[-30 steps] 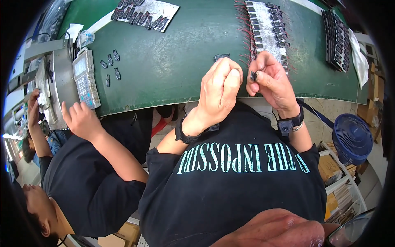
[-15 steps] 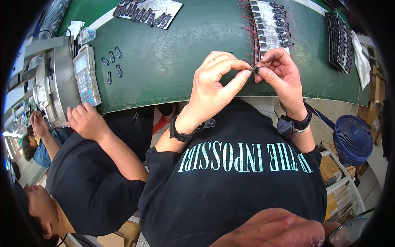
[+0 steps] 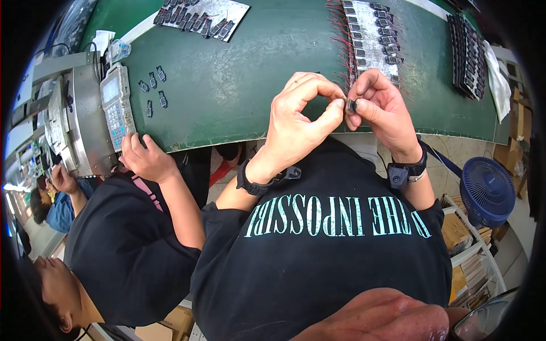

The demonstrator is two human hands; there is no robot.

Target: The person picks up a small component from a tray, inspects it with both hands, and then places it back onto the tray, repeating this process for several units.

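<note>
Just beyond the table's near edge, both of my hands meet in front of me. My right hand [image 3: 382, 111] is closed, pinching a small black rectangular part [image 3: 351, 106] between thumb and fingers. Its face is partly covered by the fingertips. My left hand [image 3: 307, 111] is closed too, thumb and forefinger pressed together right beside the part. Whatever lies between those tips is too small to make out. Past my hands, a pale board [image 3: 372, 42] carries rows of small black rectangular parts with thin red wires.
Another board of black parts [image 3: 199, 20] lies far left; several loose ones [image 3: 162, 99] are near a keypad device [image 3: 118, 108]. A co-worker's hand [image 3: 149, 159] is beside that device. Stacked black trays [image 3: 467, 57] and a white cloth [image 3: 497, 82] lie right. A blue fan [image 3: 488, 190] stands below the edge.
My hands have shifted slightly toward me, and the black part has turned to show more of its face. The co-worker's hand has moved right and nearer the keypad device's lower end.
</note>
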